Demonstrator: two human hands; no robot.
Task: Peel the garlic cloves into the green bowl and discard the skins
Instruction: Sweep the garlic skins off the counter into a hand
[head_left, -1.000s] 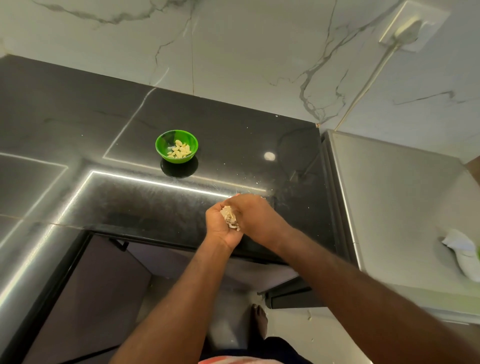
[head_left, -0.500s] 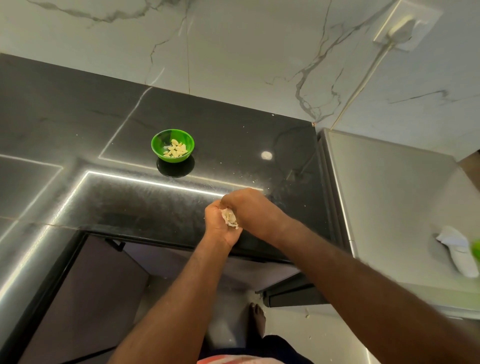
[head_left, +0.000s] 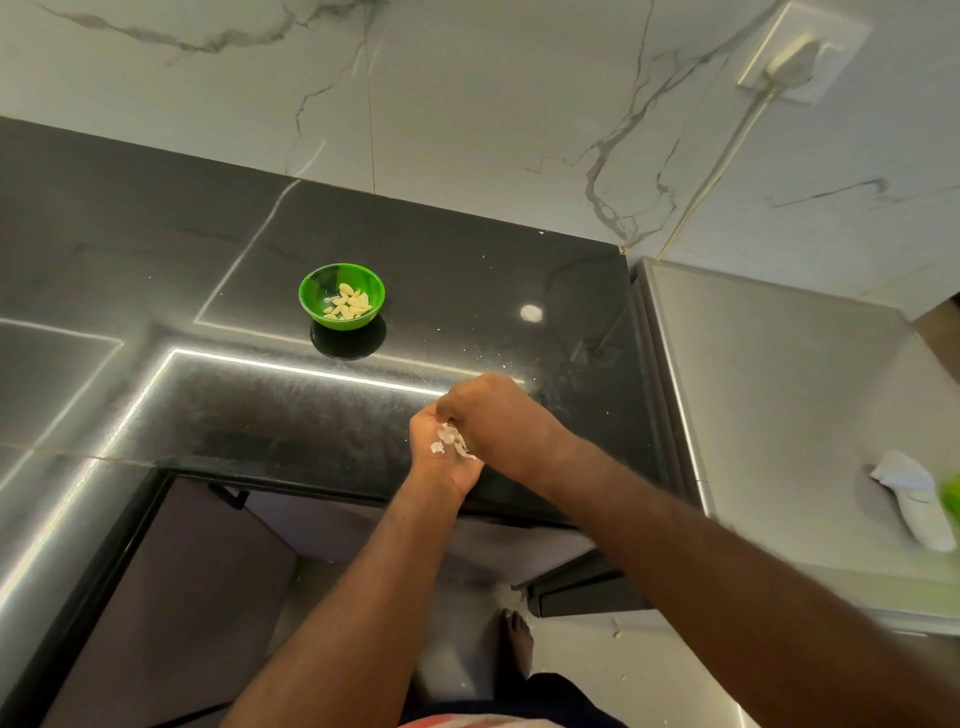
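Note:
The green bowl (head_left: 342, 295) stands on the black countertop (head_left: 467, 291) and holds several peeled pale-yellow garlic cloves (head_left: 347, 304). Near the counter's front edge my left hand (head_left: 439, 457) is cupped palm up with a small heap of white garlic skins (head_left: 451, 441) in it. My right hand (head_left: 496, 415) lies over the cupped palm, fingers curled down onto the skins. Whether the right fingers pinch any skin is hidden by the hand itself. Both hands are well to the right of and nearer than the bowl.
A grey steel appliance top (head_left: 779, 395) adjoins the counter on the right, with a white cloth (head_left: 914, 499) on it. A marble wall with a socket and plug (head_left: 795, 57) rises behind. Small skin crumbs dot the counter. My bare foot (head_left: 517, 642) shows below.
The hands stay together at the counter's front edge with the skins between them; the right hand has shifted slightly over the left palm. The bowl has not moved.

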